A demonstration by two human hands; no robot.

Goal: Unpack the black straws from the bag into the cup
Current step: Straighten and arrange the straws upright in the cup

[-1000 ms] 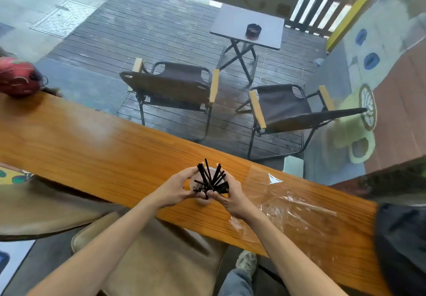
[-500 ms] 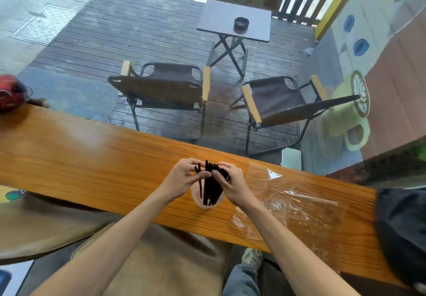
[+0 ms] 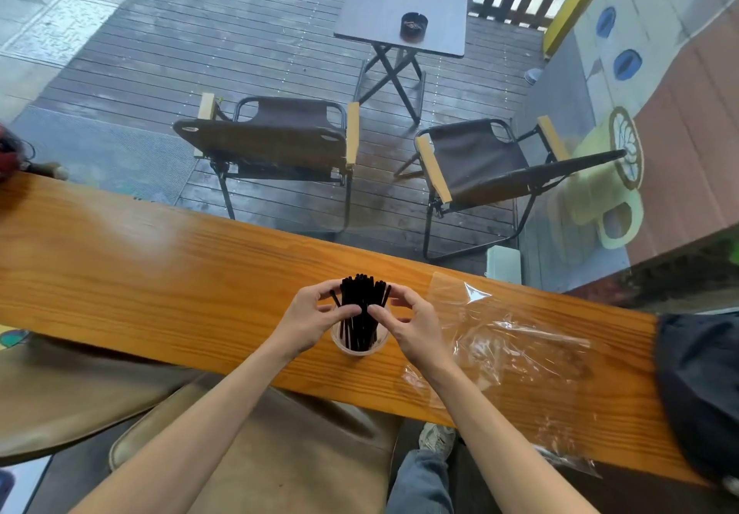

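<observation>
A long wooden counter (image 3: 132, 273) faces a deck with folding chairs. Right of the cup, the clear bag (image 3: 516, 353) lies flat, apparently empty. The left hand (image 3: 308, 323) and right hand (image 3: 412, 325) curl around the black straws (image 3: 362, 305), which a second ago splayed loosely and now stand gathered in the cup (image 3: 360, 347); unpacking looks nearly done

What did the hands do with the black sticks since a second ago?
The black straws were splayed out like a fan; the left hand and right hand have gathered them upright into the cup, fingers still curled round them. The empty plastic bag stayed on the wooden counter.
</observation>
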